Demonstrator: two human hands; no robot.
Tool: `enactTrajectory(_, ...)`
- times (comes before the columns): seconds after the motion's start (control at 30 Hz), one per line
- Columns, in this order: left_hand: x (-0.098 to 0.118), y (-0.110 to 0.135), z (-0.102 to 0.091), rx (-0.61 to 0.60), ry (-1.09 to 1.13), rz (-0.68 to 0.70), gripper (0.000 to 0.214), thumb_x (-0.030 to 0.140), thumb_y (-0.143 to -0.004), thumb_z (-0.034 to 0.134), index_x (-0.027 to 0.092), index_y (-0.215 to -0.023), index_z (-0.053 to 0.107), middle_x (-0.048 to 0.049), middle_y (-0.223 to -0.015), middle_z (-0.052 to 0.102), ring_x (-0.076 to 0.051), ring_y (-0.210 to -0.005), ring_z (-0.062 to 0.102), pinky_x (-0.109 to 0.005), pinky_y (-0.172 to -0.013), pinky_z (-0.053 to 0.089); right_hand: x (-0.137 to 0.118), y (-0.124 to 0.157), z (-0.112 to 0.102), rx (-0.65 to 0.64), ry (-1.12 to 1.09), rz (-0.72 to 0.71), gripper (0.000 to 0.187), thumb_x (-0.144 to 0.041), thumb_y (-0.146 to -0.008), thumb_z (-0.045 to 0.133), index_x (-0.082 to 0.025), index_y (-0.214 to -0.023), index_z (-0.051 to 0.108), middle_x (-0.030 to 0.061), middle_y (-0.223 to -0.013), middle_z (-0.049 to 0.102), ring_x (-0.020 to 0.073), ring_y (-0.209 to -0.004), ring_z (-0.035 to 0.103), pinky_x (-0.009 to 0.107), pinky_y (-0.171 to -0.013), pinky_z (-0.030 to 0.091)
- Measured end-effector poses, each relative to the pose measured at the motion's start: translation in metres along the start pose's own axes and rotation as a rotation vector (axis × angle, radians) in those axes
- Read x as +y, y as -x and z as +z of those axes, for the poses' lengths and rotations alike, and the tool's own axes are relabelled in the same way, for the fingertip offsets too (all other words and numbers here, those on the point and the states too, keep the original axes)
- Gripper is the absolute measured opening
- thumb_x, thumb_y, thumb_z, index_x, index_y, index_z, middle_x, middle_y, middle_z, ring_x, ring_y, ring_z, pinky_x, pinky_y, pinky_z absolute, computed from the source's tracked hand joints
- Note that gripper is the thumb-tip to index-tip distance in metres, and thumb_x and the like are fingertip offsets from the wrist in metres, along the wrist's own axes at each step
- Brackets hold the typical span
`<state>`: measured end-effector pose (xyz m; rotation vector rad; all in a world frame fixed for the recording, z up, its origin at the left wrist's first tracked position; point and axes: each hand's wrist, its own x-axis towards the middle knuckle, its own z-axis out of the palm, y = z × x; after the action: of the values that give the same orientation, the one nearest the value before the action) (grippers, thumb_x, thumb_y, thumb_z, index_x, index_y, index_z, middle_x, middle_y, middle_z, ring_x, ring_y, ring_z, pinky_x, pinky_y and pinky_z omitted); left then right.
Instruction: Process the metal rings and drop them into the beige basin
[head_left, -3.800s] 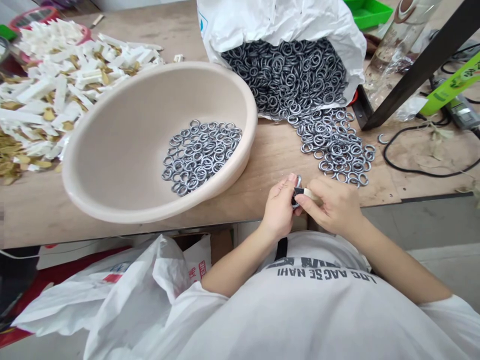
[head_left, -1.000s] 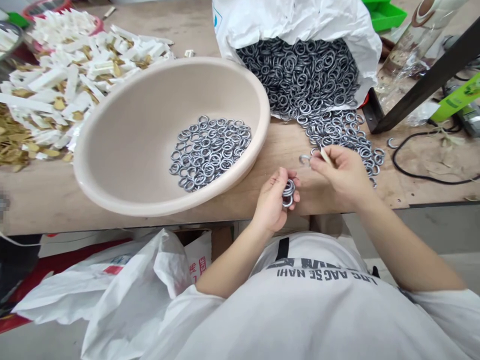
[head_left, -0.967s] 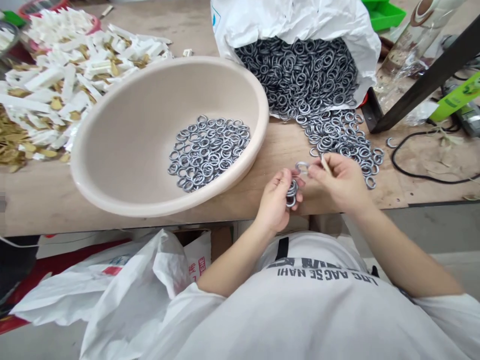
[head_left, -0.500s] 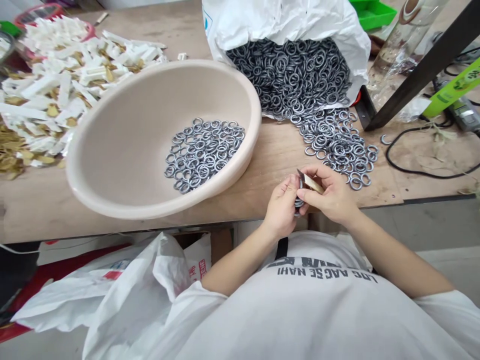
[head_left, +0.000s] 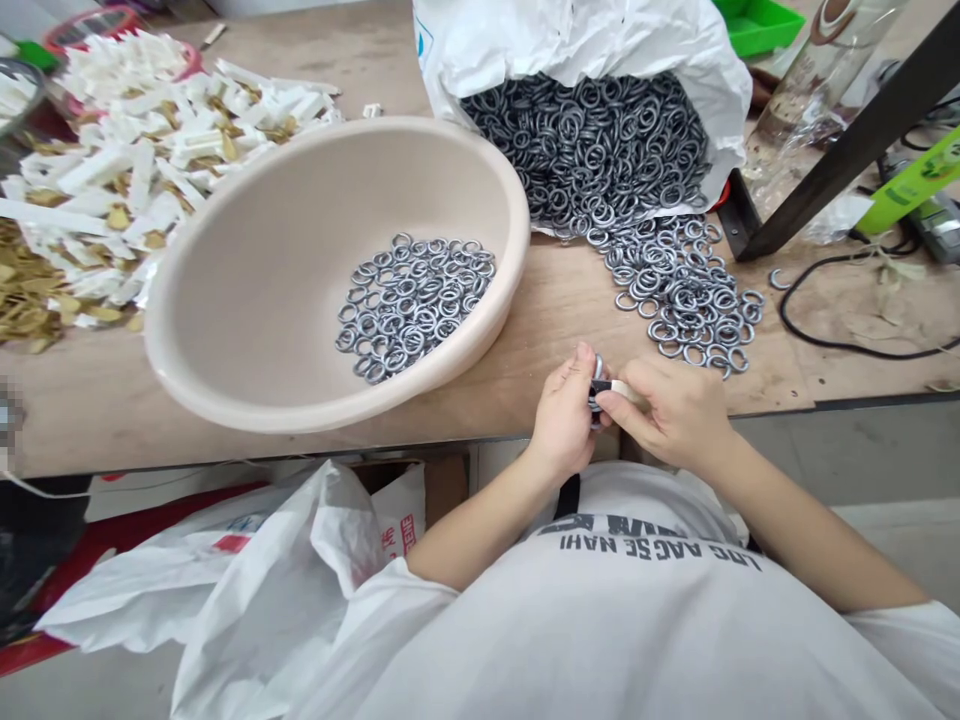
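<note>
Rings (head_left: 598, 365) stood pinched in the fingers of your left hand (head_left: 564, 418); just right of them, your right hand (head_left: 679, 412) clasped a small knife (head_left: 621, 390), lengthwise across them, dark tip leftward, contact too hidden to tell.

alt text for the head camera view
A person's left hand holds grey rings; the right hand holds a pale-handled tool at them. A beige basin contains more rings; others spill from a white sack onto a wooden table.
</note>
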<state>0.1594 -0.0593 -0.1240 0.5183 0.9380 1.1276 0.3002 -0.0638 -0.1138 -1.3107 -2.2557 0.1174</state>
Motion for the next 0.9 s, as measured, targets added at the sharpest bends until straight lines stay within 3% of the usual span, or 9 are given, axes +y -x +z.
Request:
enactTrajectory(0.2,-0.004,0.003,-0.001,0.003,-0.01,-0.019,0.054,0.066,-0.081,0.068,0.018,-0.068,0.046,0.0062,-0.053,0.042,-0.005,-0.039,0.038,-0.019,-0.036,0.025,0.005,-0.001,0.004,-0.029,-0.083,0.012,0.044,-0.053,-0.099,0.05,-0.02,-0.073,0.061,0.0009,-0.066,0.062,0.0139,-0.061,0.051,0.03,-0.058,0.026)
enactTrajectory(0.37,-0.004,0.012,-0.005,-0.225,-0.028,-0.021,0.055,0.062,-0.088,0.062,0.017,-0.064,0.043,0.0025,-0.059,0.051,-0.005,-0.041,0.043,-0.019,-0.04,0.028,0.039,-0.024,0.01,-0.052,-0.035,0.358,0.052,-0.058,-0.102,0.038,-0.02,-0.076,0.062,0.0026,-0.067,0.063,0.0166,-0.061,0.053,0.03,-0.058,0.025)
enactTrajectory(0.5,0.005,0.008,-0.01,-0.115,0.023,0.029,0.044,0.057,-0.086,0.069,0.016,-0.076,0.056,0.0026,-0.066,0.056,-0.005,-0.044,0.049,-0.018,-0.04,0.033,0.06,-0.055,0.018,-0.121,0.206,0.348,0.039,-0.055,-0.097,0.052,-0.021,-0.104,0.069,0.0096,-0.101,0.072,0.024,-0.08,0.062,0.031,-0.062,0.027)
enactTrajectory(0.63,0.016,-0.001,-0.02,-0.05,0.06,-0.004,0.038,0.049,-0.084,0.073,0.018,-0.104,0.064,0.0026,-0.074,0.061,-0.008,-0.051,0.058,-0.017,-0.041,0.04,0.066,-0.076,0.023,-0.198,0.273,0.335,0.027,-0.042,-0.095,0.058,-0.018,-0.102,0.069,0.0139,-0.108,0.07,0.0263,-0.082,0.061,0.033,-0.065,0.032)
enactTrajectory(0.73,0.02,-0.007,-0.024,-0.032,0.12,-0.05,0.038,0.052,-0.081,0.073,0.019,-0.094,0.059,0.002,-0.077,0.062,-0.01,-0.053,0.06,-0.018,-0.038,0.037,0.057,-0.072,0.015,-0.134,-0.062,0.358,0.027,-0.043,-0.095,0.058,-0.018,-0.09,0.067,0.0094,-0.091,0.068,0.0216,-0.074,0.057,0.032,-0.064,0.034)
enactTrajectory(0.9,0.006,-0.011,-0.015,-0.073,-0.007,0.032,0.047,0.062,-0.081,0.07,0.019,-0.083,0.052,0.0037,-0.073,0.06,-0.005,-0.044,0.05,-0.016,-0.034,0.024,0.014,-0.037,0.005,-0.133,-1.066,0.488,0.04,-0.059,-0.092,0.06,-0.02,-0.087,0.061,-0.0026,-0.066,0.054,0.0096,-0.05,0.04,0.026,-0.05,0.034)
